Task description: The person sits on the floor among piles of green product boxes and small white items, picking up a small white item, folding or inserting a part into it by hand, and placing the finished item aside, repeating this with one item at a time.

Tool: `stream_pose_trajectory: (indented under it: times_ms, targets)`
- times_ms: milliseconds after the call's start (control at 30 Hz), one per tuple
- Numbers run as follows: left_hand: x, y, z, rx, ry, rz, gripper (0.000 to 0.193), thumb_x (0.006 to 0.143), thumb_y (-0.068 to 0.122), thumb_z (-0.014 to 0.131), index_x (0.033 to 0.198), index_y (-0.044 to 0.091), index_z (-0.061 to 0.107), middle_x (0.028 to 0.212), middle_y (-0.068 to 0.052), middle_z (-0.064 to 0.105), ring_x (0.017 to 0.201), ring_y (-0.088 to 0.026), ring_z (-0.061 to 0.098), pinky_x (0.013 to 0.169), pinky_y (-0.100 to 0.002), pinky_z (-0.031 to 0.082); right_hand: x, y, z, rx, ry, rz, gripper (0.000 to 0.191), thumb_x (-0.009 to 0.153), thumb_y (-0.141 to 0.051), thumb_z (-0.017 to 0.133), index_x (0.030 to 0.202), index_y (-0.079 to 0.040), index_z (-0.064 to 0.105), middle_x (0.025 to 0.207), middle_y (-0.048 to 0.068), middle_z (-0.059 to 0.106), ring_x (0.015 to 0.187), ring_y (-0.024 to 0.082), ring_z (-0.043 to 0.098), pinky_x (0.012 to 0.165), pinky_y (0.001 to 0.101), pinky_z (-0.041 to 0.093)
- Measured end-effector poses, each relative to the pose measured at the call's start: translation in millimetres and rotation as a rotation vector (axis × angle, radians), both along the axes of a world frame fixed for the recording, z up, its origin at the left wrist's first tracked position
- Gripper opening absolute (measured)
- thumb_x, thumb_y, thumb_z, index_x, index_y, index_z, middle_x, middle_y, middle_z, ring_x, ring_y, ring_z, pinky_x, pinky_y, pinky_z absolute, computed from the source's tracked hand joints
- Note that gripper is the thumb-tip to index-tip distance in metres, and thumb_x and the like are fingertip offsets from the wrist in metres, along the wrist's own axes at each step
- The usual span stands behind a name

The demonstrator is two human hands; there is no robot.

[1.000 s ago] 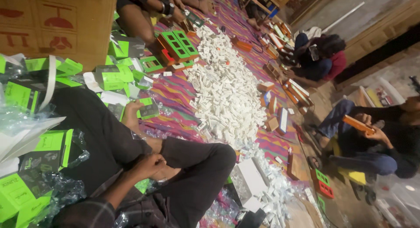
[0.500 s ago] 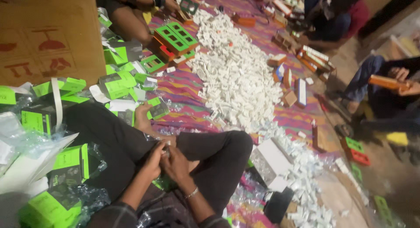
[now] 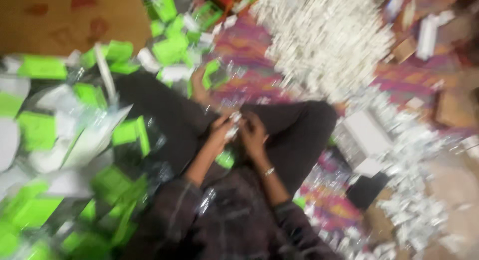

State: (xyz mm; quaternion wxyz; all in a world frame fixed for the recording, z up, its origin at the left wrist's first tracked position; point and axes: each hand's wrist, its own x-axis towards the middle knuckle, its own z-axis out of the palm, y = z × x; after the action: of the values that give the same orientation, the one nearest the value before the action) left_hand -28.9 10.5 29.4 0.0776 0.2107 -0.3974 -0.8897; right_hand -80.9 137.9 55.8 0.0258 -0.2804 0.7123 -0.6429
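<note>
Left hand: the left hand (image 3: 220, 131) is sitting at the centre of the frame over the lap, fingers curling narrowly round a small white item (image 3: 233, 125).
Right hand: the right hand (image 3: 253, 133) is meeting the left just beside it, fingers pinching the same small white item from the other side; a thin bracelet (image 3: 269, 171) is circling that wrist.
Small white item: one piece, lying between the two hands just above the crossed legs; blur is hiding its exact shape.
Hands counted: two of the person's own are showing.
Legs: two dark trouser legs (image 3: 299, 130) are folding across the middle of the frame, and one bare foot (image 3: 199, 88) is poking out above the hands.
Green boxes: bright green boxes (image 3: 169, 48) are crowding the left half and the upper middle; well over a dozen, too smeared to count exactly.
Clear wrappers: crumpled clear plastic (image 3: 90, 140) is lying among the green boxes at left; number cannot be told.
White pile: one large heap of small white pieces (image 3: 324, 35) is filling the upper right, far too many to count.
Mat: one striped pink and purple mat (image 3: 249, 45) is showing under everything.
Cardboard: one brown cardboard panel (image 3: 60, 20) is standing at upper left.
</note>
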Motion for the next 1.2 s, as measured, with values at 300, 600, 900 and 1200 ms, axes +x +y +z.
stream_pose_trajectory:
  times_ms: [300,600,900,1200]
  targets:
    - [14.3,-0.3,-1.2,-0.108,-0.019,-0.082,0.034,0.103,0.027,0.062,0.130,0.008,0.068,0.094,0.000,0.072,0.064,-0.004,0.057,0.047,-0.020,0.041,11.8,8.6,7.5,-0.017,-0.467,0.107,0.029,0.104,-0.021,0.064,0.121,0.003,0.069,0.101,0.003,0.071,0.085,0.007,0.062,0.074,0.0240,0.052]
    - [11.5,-9.7,3.5,0.064,0.006,-0.099,0.035,0.105,0.031,0.047,0.130,0.010,0.059,0.102,-0.008,0.077,0.051,-0.009,0.055,0.039,-0.022,0.036,20.9,30.7,20.0,-0.043,-0.465,0.066,0.033,0.103,-0.008,0.053,0.133,0.002,0.062,0.092,0.000,0.067,0.071,0.004,0.056,0.059,0.0201,0.045]
    - [16.0,-4.4,-2.1,-0.118,0.014,-0.150,0.036,0.109,0.027,0.048,0.132,0.007,0.067,0.095,-0.003,0.071,0.073,-0.007,0.064,0.057,-0.022,0.048,33.0,30.6,24.7,0.350,-0.144,-0.029,0.034,0.099,-0.008,0.064,0.132,0.000,0.068,0.093,0.012,0.079,0.081,0.006,0.065,0.073,0.0256,0.054]
    - [12.5,-2.9,-10.9,-0.149,0.040,-0.100,0.039,0.112,0.029,0.044,0.127,0.002,0.068,0.095,-0.003,0.070,0.076,-0.009,0.065,0.066,-0.024,0.052,38.1,26.9,33.3,0.345,0.024,0.016,0.028,0.097,-0.004,0.067,0.124,0.002,0.071,0.096,0.021,0.076,0.081,0.013,0.072,0.073,0.0305,0.055]
